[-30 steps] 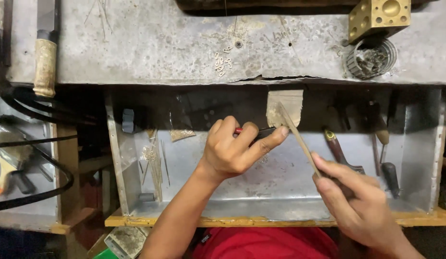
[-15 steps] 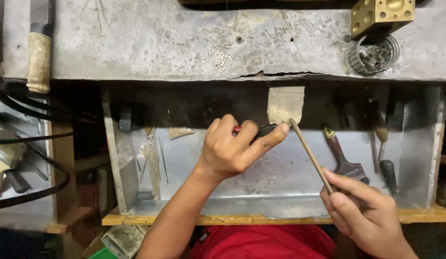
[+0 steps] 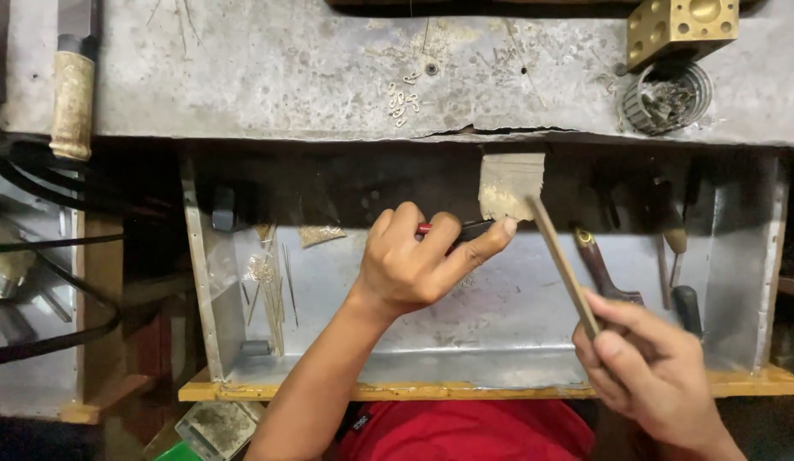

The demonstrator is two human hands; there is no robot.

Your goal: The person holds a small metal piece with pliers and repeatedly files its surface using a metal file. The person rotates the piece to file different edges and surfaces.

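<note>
Lowered since a second ago, the right hand point(image 3: 653, 376) pinches a thin, stiff, light file point(image 3: 563, 265) by its lower end, tip at the wooden peg point(image 3: 510, 186); the left hand point(image 3: 418, 265) pinches a red-handled tool point(image 3: 452, 228) there.

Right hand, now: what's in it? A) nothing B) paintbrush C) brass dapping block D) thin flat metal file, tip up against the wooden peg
D: the right hand grips a thin flat metal file whose tip slants up to the pale wooden bench peg.
</note>
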